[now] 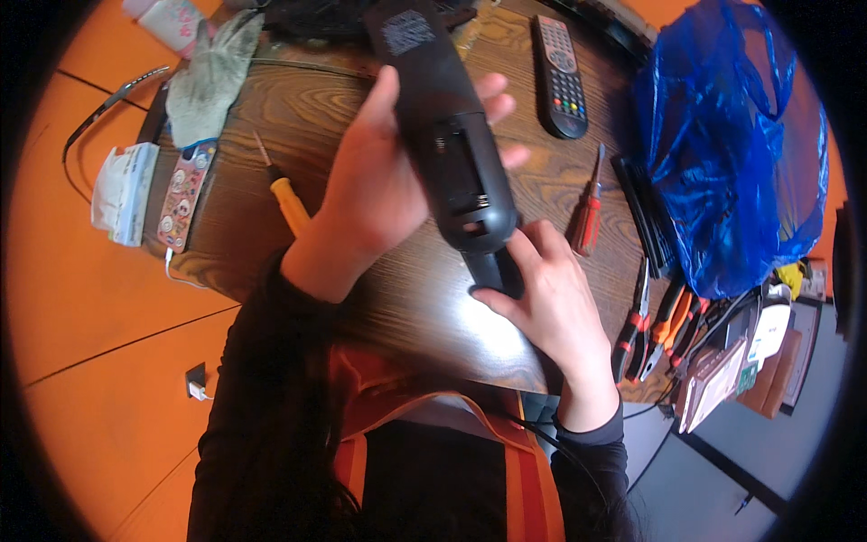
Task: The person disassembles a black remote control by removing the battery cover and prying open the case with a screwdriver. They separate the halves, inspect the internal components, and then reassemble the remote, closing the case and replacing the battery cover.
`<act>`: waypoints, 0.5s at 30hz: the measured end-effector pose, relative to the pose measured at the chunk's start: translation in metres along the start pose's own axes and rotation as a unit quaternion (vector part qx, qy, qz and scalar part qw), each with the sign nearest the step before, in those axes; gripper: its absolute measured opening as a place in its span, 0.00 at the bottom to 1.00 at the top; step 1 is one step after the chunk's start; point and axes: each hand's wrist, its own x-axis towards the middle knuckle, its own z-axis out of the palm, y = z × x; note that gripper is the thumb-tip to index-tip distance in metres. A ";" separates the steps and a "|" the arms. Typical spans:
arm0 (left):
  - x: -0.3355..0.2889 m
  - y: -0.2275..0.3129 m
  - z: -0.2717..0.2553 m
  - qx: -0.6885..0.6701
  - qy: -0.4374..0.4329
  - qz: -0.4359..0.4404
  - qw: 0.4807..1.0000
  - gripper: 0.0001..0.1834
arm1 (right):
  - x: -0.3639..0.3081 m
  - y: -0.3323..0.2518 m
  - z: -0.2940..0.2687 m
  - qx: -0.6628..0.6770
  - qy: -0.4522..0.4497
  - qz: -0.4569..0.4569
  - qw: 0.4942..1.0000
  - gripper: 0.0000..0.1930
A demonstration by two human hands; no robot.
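Note:
A black remote control lies back side up across my left hand, thumb along one edge and fingertips showing past the other. Its battery compartment is uncovered, with metal spring contacts visible and no batteries to be seen. Just below the remote's rounded end, my right hand pinches a small black piece that looks like the battery cover, between thumb and fingers. A yellow-handled screwdriver lies beside my left wrist. Near my right hand is a screwdriver with a red handle.
Another remote, buttons up, lies at the far right of the wooden table. A blue plastic bag and several pliers crowd the right side. At left are a grey glove, a phone on a cable and a tissue pack.

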 end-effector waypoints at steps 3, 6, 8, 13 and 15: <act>0.001 -0.005 0.005 0.112 -0.002 0.018 0.994 0.28 | 0.000 0.000 0.001 0.007 0.008 0.017 1.000 0.31; 0.001 -0.004 0.011 0.127 -0.020 0.014 0.992 0.29 | 0.002 0.008 -0.008 0.044 0.065 0.047 0.996 0.30; 0.001 -0.005 0.014 0.161 -0.011 0.004 0.987 0.31 | 0.001 0.014 -0.018 0.086 0.136 0.081 0.984 0.28; -0.002 -0.020 0.012 0.215 0.004 -0.016 0.976 0.36 | -0.005 0.011 -0.026 0.343 0.347 0.008 0.873 0.26; -0.003 -0.029 0.009 0.229 -0.004 -0.012 0.973 0.38 | -0.003 0.009 -0.021 0.269 0.331 -0.036 0.904 0.25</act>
